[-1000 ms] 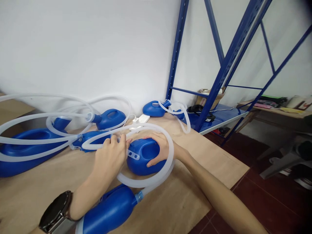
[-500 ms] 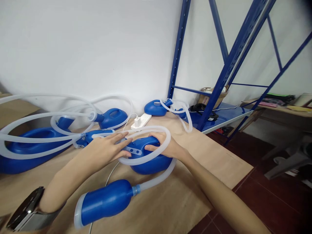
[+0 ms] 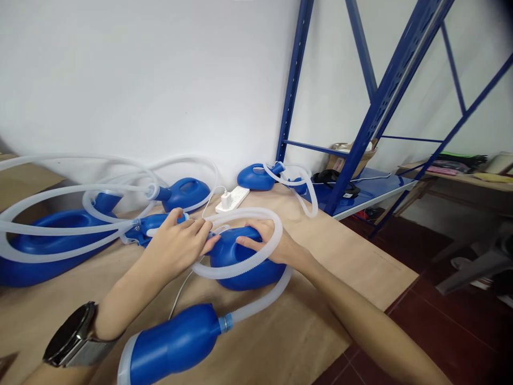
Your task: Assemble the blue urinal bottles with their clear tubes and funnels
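A blue plastic urinal bottle (image 3: pixel 229 247) lies on its side on the wooden tabletop. My right hand (image 3: pixel 269 238) holds it round the handle, thumb on top. My left hand (image 3: pixel 182 240) has its fingers curled round the capped neck, which it mostly hides. A clear ribbed hose (image 3: pixel 278 235) loops over the bottle and my right hand. It runs to a blue cylindrical funnel (image 3: pixel 176 342) with a whitish rim, lying in front. A metal clamp (image 3: pixel 227 322) rings the joint of hose and funnel.
More blue urinal bottles (image 3: pixel 186 193) with coiled hoses lie left and along the wall. Behind is a white power strip (image 3: pixel 236 199) with a plugged-in charger. A blue metal rack (image 3: pixel 356 155) stands right, beyond the tabletop (image 3: pixel 360 256).
My left fingers have curled in round the bottle's neck, and the holed strap seen there before is now hidden. The funnel has shifted slightly toward me. My right hand keeps its hold.
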`<state>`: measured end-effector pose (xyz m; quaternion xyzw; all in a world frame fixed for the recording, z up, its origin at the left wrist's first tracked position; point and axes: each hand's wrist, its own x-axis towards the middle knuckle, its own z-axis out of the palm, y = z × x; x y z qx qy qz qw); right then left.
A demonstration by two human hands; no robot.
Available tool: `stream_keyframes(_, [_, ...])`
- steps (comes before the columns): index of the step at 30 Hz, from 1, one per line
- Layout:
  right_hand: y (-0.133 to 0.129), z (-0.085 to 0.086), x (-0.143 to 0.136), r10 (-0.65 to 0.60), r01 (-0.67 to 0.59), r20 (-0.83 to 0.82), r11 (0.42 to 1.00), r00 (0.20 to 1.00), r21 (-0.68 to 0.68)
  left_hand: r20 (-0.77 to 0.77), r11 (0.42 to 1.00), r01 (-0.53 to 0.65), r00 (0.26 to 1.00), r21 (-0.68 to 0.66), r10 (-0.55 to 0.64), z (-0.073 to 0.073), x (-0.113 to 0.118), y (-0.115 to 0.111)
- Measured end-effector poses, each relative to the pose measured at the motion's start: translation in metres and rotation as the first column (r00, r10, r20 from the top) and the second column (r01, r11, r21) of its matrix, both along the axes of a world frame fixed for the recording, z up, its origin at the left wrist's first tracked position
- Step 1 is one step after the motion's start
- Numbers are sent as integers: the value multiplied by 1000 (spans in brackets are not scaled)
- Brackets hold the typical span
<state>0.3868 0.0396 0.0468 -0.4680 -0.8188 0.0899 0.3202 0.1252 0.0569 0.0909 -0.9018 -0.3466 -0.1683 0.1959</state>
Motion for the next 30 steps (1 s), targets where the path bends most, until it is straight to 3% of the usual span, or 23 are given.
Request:
stream_keyframes(4, [-9, 0, -7, 30, -30, -55, 1000, 998, 0, -144, 995, -94, 985, -21, 91, 8, 0, -5])
stream_keyframes(6, [-12, 1, -10, 31, -31, -60, 1000, 998, 4, -199, 995, -86, 977, -56, 73, 8, -4, -5])
stream_keyframes(9, [-10, 3, -11, 18, -17, -19, 1000, 1000, 20, -123, 987, 26, 991, -158, -45, 7, -11, -4])
stream_keyframes(12, [-6, 9, -16, 21, -25, 99, 999, 995, 40, 0, 960, 88, 996, -266, -92, 7, -14, -4])
stream_keyframes(17, [1, 27, -36, -51, 32, 292, 997, 955, 68, -1, 914, -28, 1000, -404, 30, 12, -11, -6])
stream_keyframes(20, [9, 33, -43, -8, -10, 359, 999, 933, 49, 15, 898, -99, 993, -429, 117, 12, -10, -6])
stream_keyframes(23, [20, 35, -41, 76, -80, 383, 997, 920, -7, 19, 911, -104, 992, -400, 122, 10, -9, -6])
stream_keyframes(27, [32, 35, -33, 289, -281, 424, 956, 858, -82, -5, 923, -134, 990, -360, 142, 9, -5, -8])
stream_keyframes(30, [34, 37, -32, 329, -301, 418, 944, 847, -132, -37, 910, -166, 986, -379, 164, 10, -2, -9])
